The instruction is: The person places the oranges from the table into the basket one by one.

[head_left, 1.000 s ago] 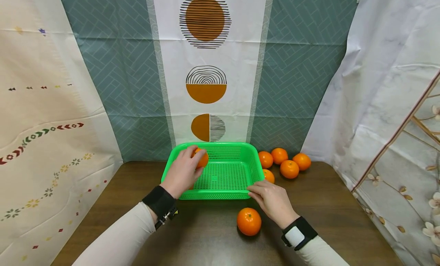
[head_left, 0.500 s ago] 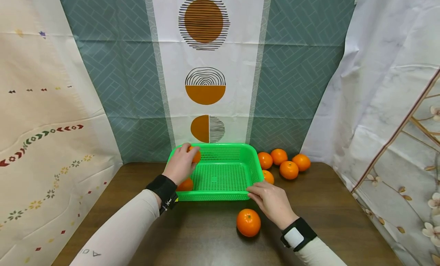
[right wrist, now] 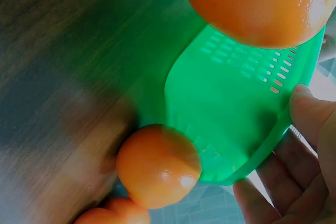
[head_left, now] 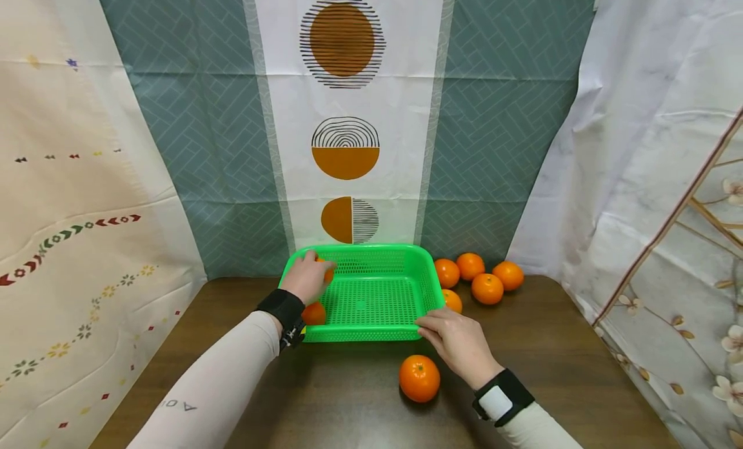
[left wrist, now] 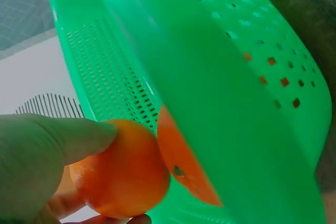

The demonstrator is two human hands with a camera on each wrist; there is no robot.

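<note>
L hand [head_left: 306,278] is curled round a small round orange mandarin [left wrist: 122,174], thumb over the top, fingers under it per L wrist cam. We've got it low in the far-left corner of the green perforated plastic basket [head_left: 371,336]; vs 1 s ago the hand has moved back and left along the inside wall and dropped closer to the floor. Not let go yet: fingers are wrapped on the fruit in both views.

A 2nd orange [head_left: 314,313] sits at the basket's near-left corner. It was hidden under our hand 1 s ago and shows now that the hand has cleared it. L wrist cam shows it touching or nearly touching the held one; can't tell which.

R hand [head_left: 458,340] hasn't shifted: fingers laid along the basket's near-right rim, lightly bent, thumb side on the outer edge per R wrist cam. It reads as steadying the basket, not pinching fruit.

The loose big orange on the dark wood table [head_left: 580,346] in front [head_left: 419,377] lies just L of the R wrist, not touched. One more orange [head_left: 453,300] is tight against the basket's right wall, outside. A cluster of four oranges [head_left: 479,275] lies behind it, near the curtain, same spots as before.

Our read: the drop-in is about to complete, so two fruit in the basket and six outside.
</note>
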